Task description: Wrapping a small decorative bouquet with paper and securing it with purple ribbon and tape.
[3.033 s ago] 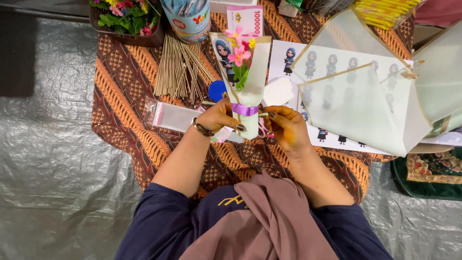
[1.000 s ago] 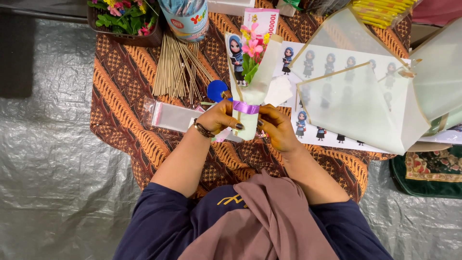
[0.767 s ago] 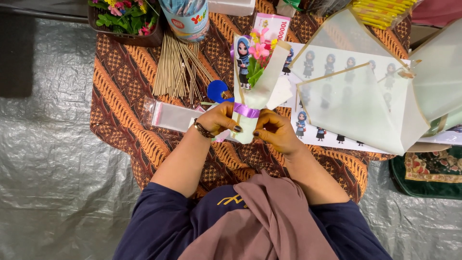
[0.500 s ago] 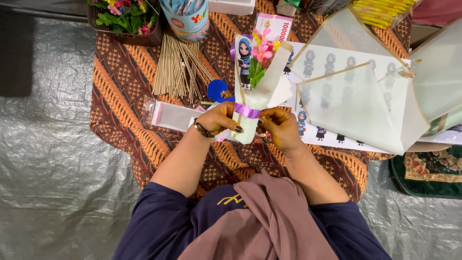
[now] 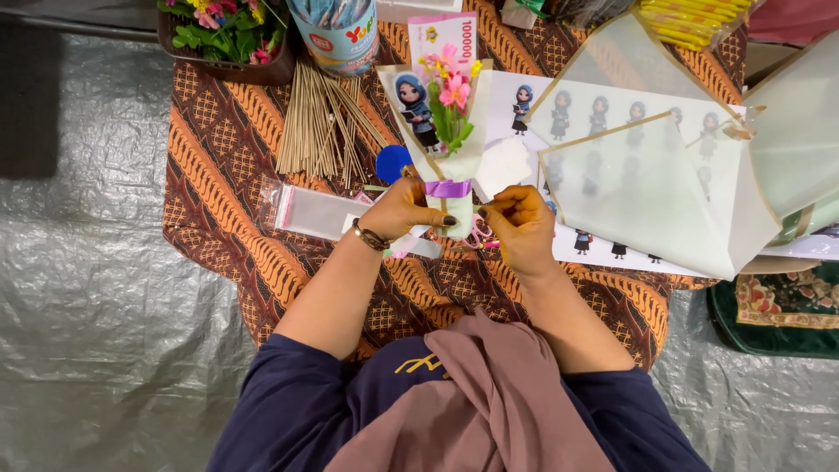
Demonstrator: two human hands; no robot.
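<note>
Left hand [image 5: 404,210] gripping small bouquet [image 5: 444,131], flowers [image 5: 451,92] inside

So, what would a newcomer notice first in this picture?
First, the small wrapped bouquet at the centre, with pink flowers and a cartoon figure card, held at its purple band by the left hand while the right hand pinches beside it. Then the orange patterned cloth under everything, and the bundle of thin sticks at upper left.

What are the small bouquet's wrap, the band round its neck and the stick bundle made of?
Small bouquet wrap: looks like stiff matte paper or frosted film, cream with a gold edge; which one is unclear. Purple band: thin and glossy, probably ribbon or tape. Stick bundle: pale, thin, straight, likely bamboo or wood skewers. The left hand grips the bouquet's neck; the right hand is beside it.
</note>
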